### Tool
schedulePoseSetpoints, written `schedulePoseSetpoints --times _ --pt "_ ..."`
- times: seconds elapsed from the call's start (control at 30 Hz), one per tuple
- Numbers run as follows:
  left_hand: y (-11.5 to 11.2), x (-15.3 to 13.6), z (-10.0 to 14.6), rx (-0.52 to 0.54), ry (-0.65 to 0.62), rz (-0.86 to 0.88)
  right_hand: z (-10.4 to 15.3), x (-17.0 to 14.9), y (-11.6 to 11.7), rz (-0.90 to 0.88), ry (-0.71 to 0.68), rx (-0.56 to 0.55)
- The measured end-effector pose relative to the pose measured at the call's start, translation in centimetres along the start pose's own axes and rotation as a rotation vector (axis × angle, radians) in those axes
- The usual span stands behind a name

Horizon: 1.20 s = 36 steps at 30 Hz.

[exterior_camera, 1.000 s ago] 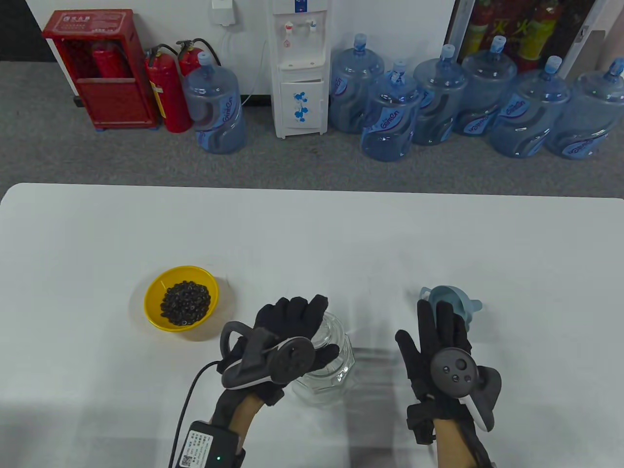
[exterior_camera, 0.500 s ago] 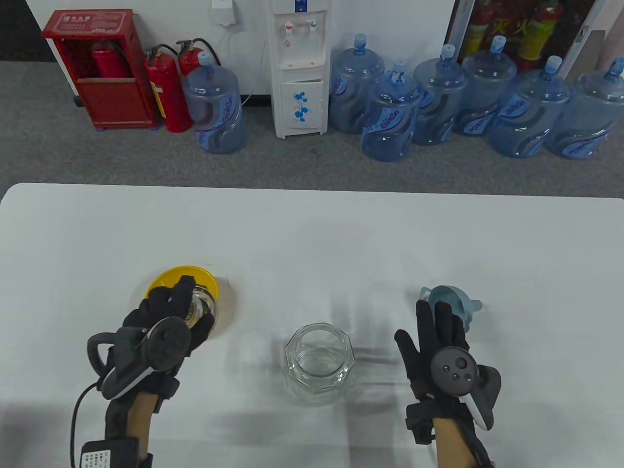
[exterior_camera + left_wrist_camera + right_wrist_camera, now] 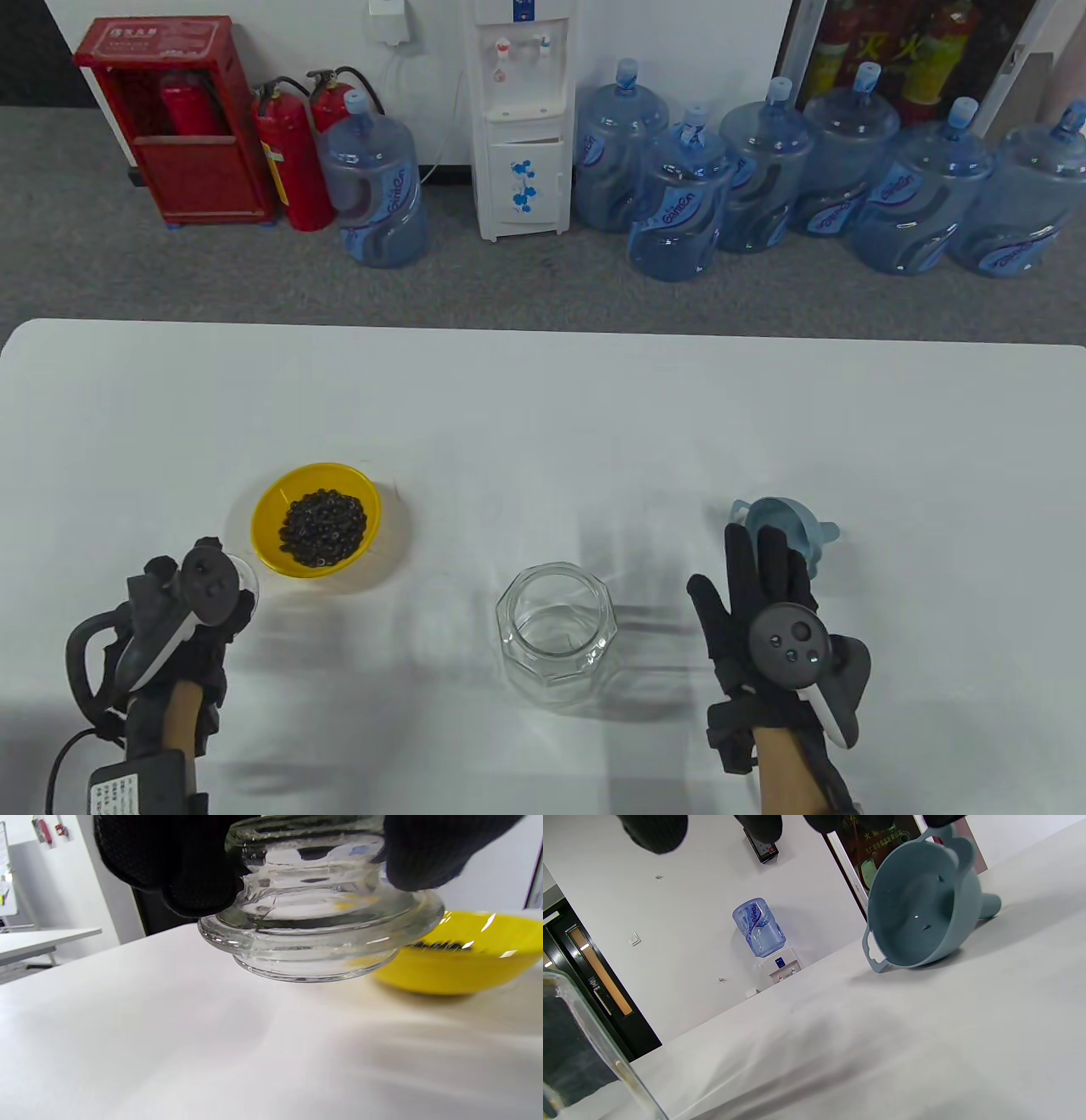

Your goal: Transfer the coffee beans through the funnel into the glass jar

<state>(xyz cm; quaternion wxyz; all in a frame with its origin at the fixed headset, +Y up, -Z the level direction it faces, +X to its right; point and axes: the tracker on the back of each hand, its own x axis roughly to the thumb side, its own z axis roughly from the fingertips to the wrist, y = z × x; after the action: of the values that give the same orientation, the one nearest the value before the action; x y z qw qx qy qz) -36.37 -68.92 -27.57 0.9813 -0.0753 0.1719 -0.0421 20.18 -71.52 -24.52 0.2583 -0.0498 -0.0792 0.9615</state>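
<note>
- Two hands are working: the left hand [image 3: 182, 615] is gripping the glass lid [image 3: 318, 938] just above the table [image 3: 543, 399], near-left of the yellow bowl [image 3: 270, 501] of coffee beans [image 3: 323, 526].
- Lid is best lowered flat, clear of the bowl.
- Right hand [image 3: 768, 611] is hovering with fingers extended, holding nothing, just near the funnel [image 3: 920, 912], which is lying on its side.
- Glass jar [image 3: 556, 632] is standing open between the hands.

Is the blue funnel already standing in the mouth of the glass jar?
No, the funnel lies on its side on the table, apart from the open glass jar.
</note>
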Motion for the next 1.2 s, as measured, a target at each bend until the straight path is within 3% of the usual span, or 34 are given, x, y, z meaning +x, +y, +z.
schedulePoseSetpoints --times 0.4,0.8,1.0,1.2 --pt "-3.9 -0.3 -2.1 -0.120 0.050 -0.048 0.0 -0.1 -0.1 0.009 0.010 0.001" --pt "-4.9 -0.6 -2.4 -0.152 0.064 -0.036 -0.1 -0.1 -0.1 0.019 0.015 -0.002" --pt "-4.8 -0.7 -2.2 -0.180 0.101 -0.046 -0.1 -0.2 -0.1 0.017 0.018 0.000" --pt "-2.5 0.3 -1.1 -0.089 0.099 -0.089 -0.2 -0.1 -0.1 0.035 0.014 0.011"
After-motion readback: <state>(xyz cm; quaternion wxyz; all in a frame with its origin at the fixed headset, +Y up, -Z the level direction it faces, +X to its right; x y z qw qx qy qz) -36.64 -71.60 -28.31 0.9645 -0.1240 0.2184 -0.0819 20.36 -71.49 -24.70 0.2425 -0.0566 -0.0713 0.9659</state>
